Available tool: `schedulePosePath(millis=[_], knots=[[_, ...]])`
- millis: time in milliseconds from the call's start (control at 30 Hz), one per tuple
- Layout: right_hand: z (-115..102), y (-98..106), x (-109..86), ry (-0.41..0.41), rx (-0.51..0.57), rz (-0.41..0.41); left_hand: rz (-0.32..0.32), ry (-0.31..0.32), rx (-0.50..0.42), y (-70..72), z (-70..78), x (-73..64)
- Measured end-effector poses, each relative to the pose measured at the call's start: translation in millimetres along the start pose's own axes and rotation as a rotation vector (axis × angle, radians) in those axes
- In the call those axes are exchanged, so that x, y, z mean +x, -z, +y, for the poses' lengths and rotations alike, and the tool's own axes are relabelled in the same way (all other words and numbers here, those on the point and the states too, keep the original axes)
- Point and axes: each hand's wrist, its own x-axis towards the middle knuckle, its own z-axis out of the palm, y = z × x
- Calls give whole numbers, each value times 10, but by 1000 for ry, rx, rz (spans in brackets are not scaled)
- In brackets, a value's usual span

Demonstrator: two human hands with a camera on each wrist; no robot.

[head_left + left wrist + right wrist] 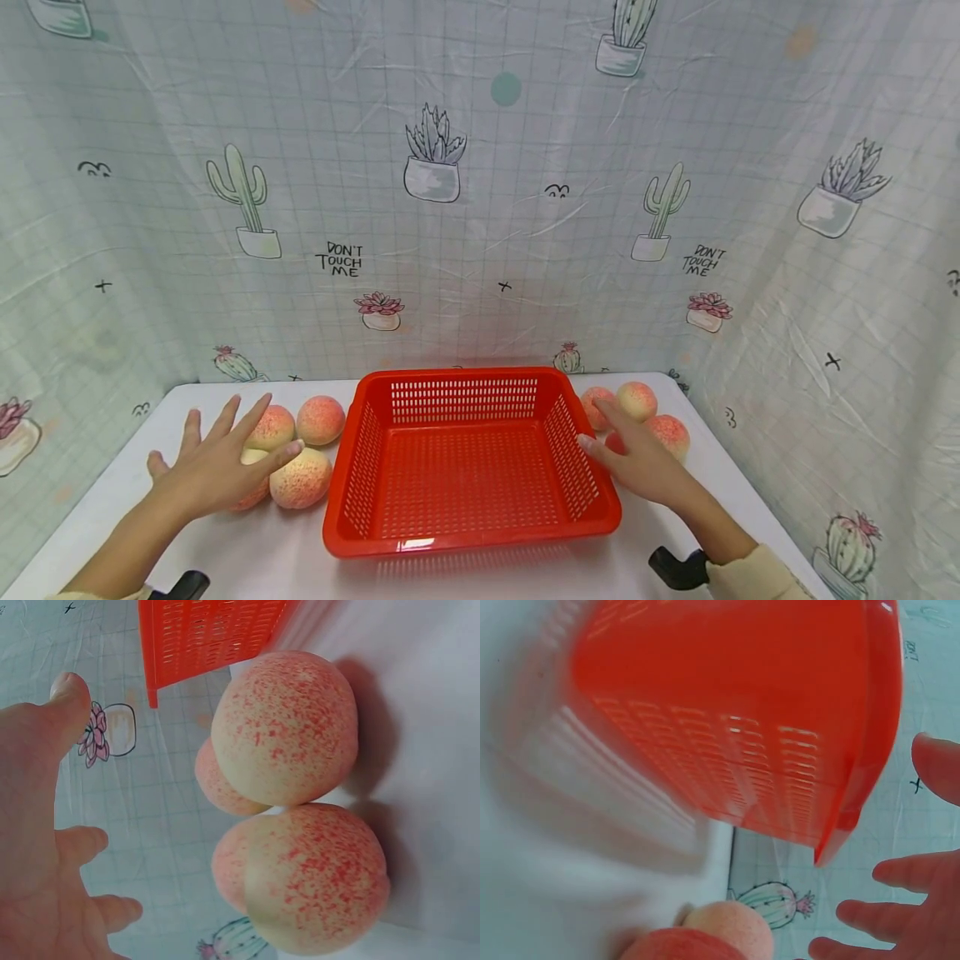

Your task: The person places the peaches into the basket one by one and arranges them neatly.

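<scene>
Head view, peaches (302, 480) near left hand (213, 472), red basket (468, 477) near right hand (639, 460)

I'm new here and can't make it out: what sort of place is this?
Probably a makeshift staging or filming corner: a cactus-print sheet hangs behind and beside a white table, where a red basket stands with peach-like fruits on either side.

Looks ahead and down from head over left hand (216, 468) and right hand (642, 460); closer in wrist views, shares thumb-side red basket (480, 541).

Left grip (213, 472), right grip (642, 460) — splayed
</scene>
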Motion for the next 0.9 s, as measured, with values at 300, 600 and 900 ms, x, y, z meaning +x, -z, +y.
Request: schedulePosePath(millis=[300,600,900], knots=[[13,-66,38,-107,252,-58,6,34,-30,-52,-169,-14],[78,-151,80,-153,493,-39,80,19,-62,-142,-376,6],[101,-200,101,-206,586,17,137,0,-164,-229,-577,21]])
